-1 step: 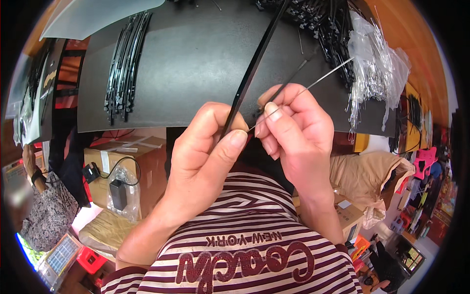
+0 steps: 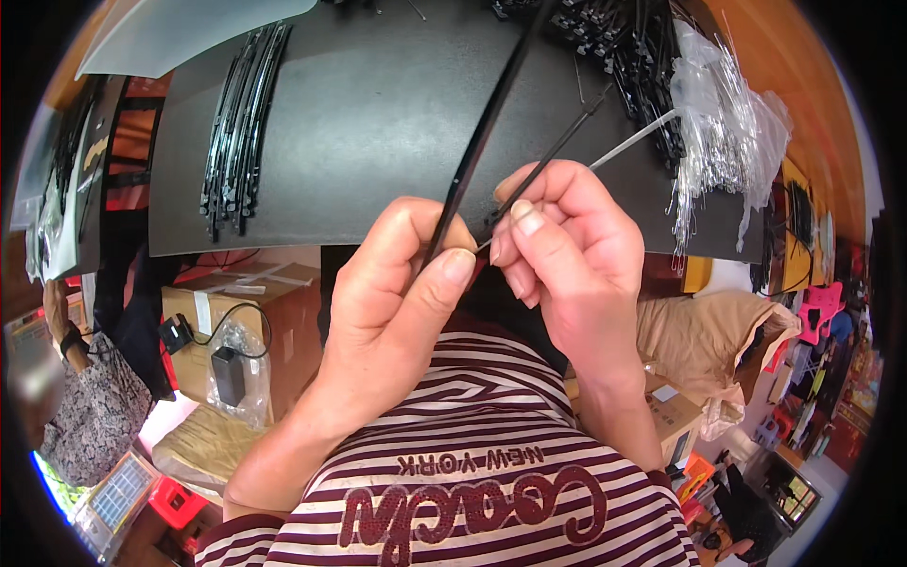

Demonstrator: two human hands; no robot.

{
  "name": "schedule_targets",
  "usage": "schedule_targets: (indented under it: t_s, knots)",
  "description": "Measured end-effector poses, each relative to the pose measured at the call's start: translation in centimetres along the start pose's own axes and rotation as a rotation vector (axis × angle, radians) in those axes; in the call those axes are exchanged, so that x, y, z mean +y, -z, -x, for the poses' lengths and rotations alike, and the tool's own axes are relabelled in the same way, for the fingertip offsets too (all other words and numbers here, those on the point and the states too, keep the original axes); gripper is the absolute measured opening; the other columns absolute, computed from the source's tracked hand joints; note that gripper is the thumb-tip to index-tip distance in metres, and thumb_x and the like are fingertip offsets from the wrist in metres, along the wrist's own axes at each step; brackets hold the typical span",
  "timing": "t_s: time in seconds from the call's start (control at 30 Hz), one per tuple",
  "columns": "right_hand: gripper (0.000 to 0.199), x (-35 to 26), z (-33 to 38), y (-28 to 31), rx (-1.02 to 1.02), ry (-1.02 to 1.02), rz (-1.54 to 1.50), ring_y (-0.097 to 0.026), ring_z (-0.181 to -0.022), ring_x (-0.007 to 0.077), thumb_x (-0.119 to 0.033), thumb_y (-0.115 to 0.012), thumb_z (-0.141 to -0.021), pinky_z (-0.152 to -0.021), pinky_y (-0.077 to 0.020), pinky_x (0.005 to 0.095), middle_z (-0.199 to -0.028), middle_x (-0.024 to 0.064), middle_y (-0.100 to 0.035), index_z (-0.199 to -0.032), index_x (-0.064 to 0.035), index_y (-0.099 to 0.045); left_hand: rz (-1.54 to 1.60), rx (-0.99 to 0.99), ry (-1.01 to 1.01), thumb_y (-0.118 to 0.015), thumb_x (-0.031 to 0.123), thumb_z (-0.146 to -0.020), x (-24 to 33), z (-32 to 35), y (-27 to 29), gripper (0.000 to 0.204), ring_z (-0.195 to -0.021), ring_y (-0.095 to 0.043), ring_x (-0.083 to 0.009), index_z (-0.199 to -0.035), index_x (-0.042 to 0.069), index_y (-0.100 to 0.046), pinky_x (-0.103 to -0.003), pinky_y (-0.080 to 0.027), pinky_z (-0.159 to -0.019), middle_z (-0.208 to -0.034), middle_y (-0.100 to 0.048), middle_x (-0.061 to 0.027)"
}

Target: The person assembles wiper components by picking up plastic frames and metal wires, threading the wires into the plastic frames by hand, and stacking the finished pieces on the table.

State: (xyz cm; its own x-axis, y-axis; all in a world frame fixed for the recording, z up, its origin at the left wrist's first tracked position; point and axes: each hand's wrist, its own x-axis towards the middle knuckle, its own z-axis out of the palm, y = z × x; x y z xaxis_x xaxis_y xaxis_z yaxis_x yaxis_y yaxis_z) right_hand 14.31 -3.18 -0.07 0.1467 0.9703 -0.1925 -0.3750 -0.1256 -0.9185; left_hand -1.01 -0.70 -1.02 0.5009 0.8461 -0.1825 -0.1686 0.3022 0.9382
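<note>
My left hand (image 2: 392, 288) is closed, thumb against bent forefinger, around the lower end of a long flat black strip (image 2: 486, 129) that slants up and away. My right hand (image 2: 578, 250) pinches a thin black rod (image 2: 559, 148) with a small wider piece near its far end. A slim silver metal pin (image 2: 635, 138) also sticks out beyond the right fingers. Its other end seems to come out beneath the right thumb, close to the left thumb tip. The fingers hide where these parts meet.
A dark table (image 2: 378, 123) carries a row of black strips (image 2: 244, 128) at left and a heap of black parts (image 2: 614, 42) at far right. Beside the heap is a clear plastic bag (image 2: 704, 94) with thin metal pins. Cardboard boxes (image 2: 293, 321) stand below the edge; another person (image 2: 94, 406) is at left.
The black rod's far end has swung slightly right and away, and the silver pin has shifted a little. The black strip has tilted slightly left; both hands stay nearly in place.
</note>
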Motion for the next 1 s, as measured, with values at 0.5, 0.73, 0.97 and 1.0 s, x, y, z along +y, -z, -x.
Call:
schedule_targets:
  t_s: [0.5,0.73,0.97,1.0]
  knots:
    - [0.013,1.1,0.0,0.2,0.056,0.154,0.294,-0.045,-0.051,0.0021,-0.012,-0.056,-0.092,-0.045,-0.0334,0.0154,-0.065,0.0012,-0.057,-0.086,-0.0007,-0.055,-0.234,0.067,0.000,-0.048,0.020,-0.097,-0.3,0.1,-0.4,0.017,-0.059,-0.035,-0.0007,-0.100,0.004,-0.046,-0.015,-0.028,-0.049,-0.077,-0.052,0.0000]
    - [0.014,1.1,0.1,-0.1,0.109,0.246,0.437,-0.044,-0.051,0.0010,-0.010,-0.059,-0.090,-0.044,-0.0326,0.0154,-0.063,-0.0018,-0.053,-0.080,-0.0016,-0.054,-0.253,0.023,-0.007,-0.046,0.021,-0.097,-0.6,-0.1,-0.2,0.018,-0.061,-0.034,-0.0011,-0.100,0.003,-0.047,-0.015,-0.029,-0.052,-0.078,-0.051,0.0001]
    - [0.015,1.2,-0.2,0.3,0.120,0.201,0.409,-0.048,-0.054,0.0015,-0.010,-0.060,-0.089,-0.047,-0.0376,0.0171,-0.061,-0.0014,-0.055,-0.080,-0.0006,-0.054,-0.291,0.034,0.001,-0.048,0.018,-0.096,-0.5,-0.1,-0.2,0.016,-0.062,-0.037,-0.0018,-0.098,0.003,-0.047,-0.015,-0.030,-0.053,-0.075,-0.051,0.0005]
    - [0.015,1.1,-0.2,0.3,0.094,0.079,0.294,-0.048,-0.055,0.0018,-0.010,-0.060,-0.090,-0.048,-0.0384,0.0170,-0.062,-0.0014,-0.055,-0.080,-0.0006,-0.054,-0.316,0.048,-0.003,-0.049,0.013,-0.094,-0.6,-0.2,-0.1,0.012,-0.061,-0.040,-0.0032,-0.095,0.001,-0.048,-0.019,-0.034,-0.053,-0.070,-0.050,-0.0001]
